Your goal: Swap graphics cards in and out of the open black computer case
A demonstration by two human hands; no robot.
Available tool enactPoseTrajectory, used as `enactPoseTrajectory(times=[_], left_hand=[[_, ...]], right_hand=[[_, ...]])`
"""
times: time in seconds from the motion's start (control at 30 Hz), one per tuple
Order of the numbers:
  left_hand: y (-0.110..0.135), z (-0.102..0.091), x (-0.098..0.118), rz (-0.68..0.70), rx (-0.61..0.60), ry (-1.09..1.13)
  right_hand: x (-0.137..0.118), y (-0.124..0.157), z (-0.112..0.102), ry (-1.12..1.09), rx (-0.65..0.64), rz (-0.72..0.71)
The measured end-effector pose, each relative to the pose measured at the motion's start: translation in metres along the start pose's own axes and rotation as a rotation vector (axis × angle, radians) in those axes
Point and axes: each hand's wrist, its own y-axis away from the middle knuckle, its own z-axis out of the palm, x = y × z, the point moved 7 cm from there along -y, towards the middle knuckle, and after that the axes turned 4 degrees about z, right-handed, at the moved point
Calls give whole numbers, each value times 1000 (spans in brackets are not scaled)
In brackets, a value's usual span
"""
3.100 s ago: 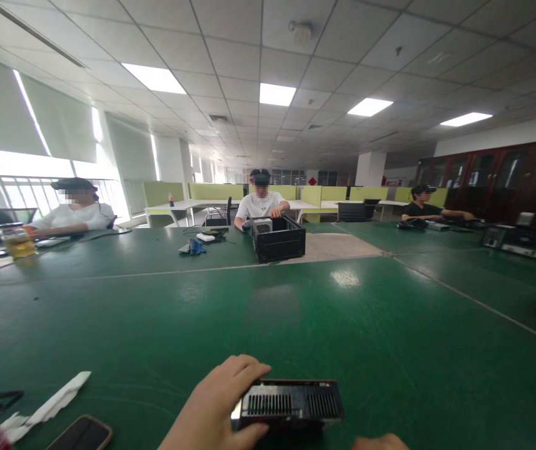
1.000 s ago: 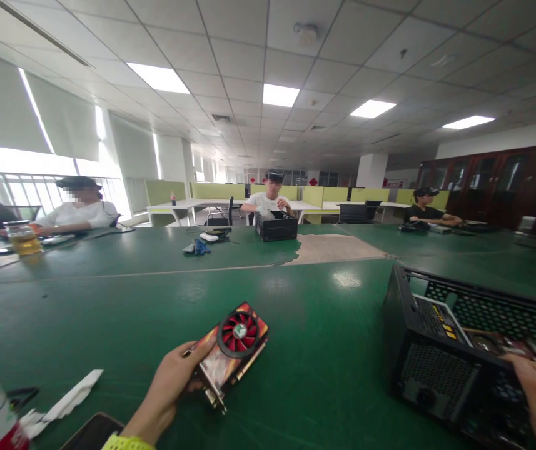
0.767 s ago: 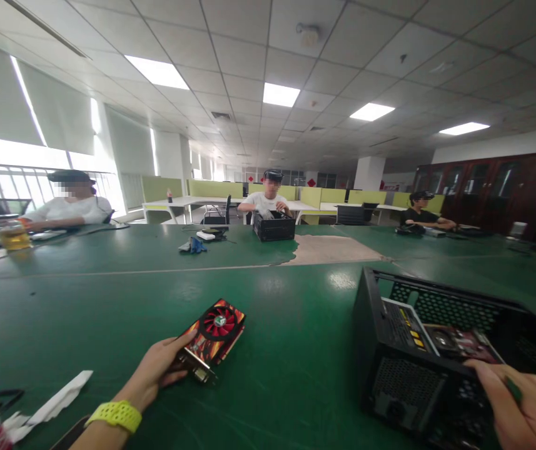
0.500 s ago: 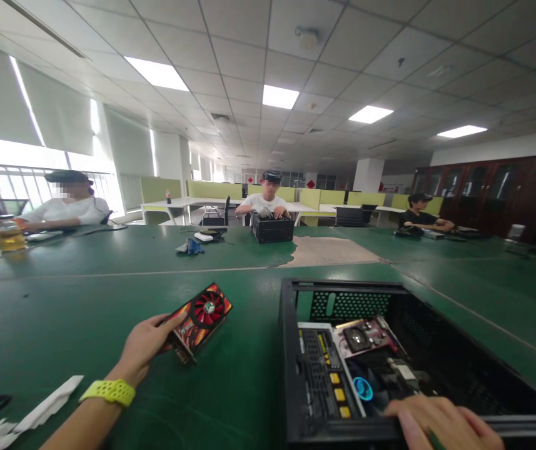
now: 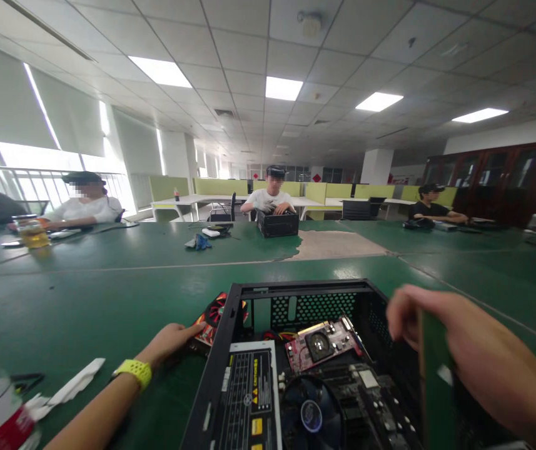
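Note:
In the head view my left hand (image 5: 174,344) is closed on the end of a red and black graphics card (image 5: 209,322) with a fan. The card's far part is hidden behind the left wall of an open black computer case (image 5: 214,362). Over the case's right side, my right hand (image 5: 441,319) is closed on a narrow green memory stick (image 5: 431,375), upright and slightly blurred. Inside the case are a power supply (image 5: 249,387), a dark cooler fan (image 5: 312,415), a motherboard (image 5: 380,390) and a reddish card (image 5: 321,344), lying tilted.
Left of me are a bottle with a red label (image 5: 5,419) and crumpled white paper (image 5: 73,387). Across the green table (image 5: 122,287), a person (image 5: 272,197) works at another black case (image 5: 278,224). Blue gloves (image 5: 199,242) and a jar (image 5: 34,232) stand farther off.
The case now appears farther left, its wall covering part of the graphics card. My right hand has left the case's near edge and risen to the right with the green memory stick.

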Motion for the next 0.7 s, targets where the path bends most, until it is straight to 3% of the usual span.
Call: enactPoseTrajectory(times=[0.03, 0.1, 0.17, 0.23, 0.33, 0.43, 0.47, 0.53, 0.63, 0.7], left_hand=[[-1, -8, 13, 45, 1, -77], [-1, -29, 50, 164, 48, -200], [5, -46, 102, 321, 121, -284], [21, -47, 160, 481, 143, -342], [61, -1, 241, 730, -49, -403], [114, 86, 290, 1030, -460, -672], [127, 109, 297, 1093, -527, -778], [139, 142, 305, 1134, -507, -952], [139, 160, 304, 1100, -412, -1061], [136, 163, 294, 1077, -425, -1091]], right_hand=[[-7, -22, 2, 27, -55, 32], [-12, -60, 25, 96, -295, 104], [-6, -85, 56, 145, -508, 137], [6, -101, 83, 155, -614, 133], [27, -107, 112, 143, -718, 81], [49, -101, 122, 167, -813, 43], [56, -99, 122, 182, -827, 36], [67, -98, 121, 206, -826, 16], [77, -99, 124, 249, -825, -11], [81, -98, 130, 314, -853, 1]])
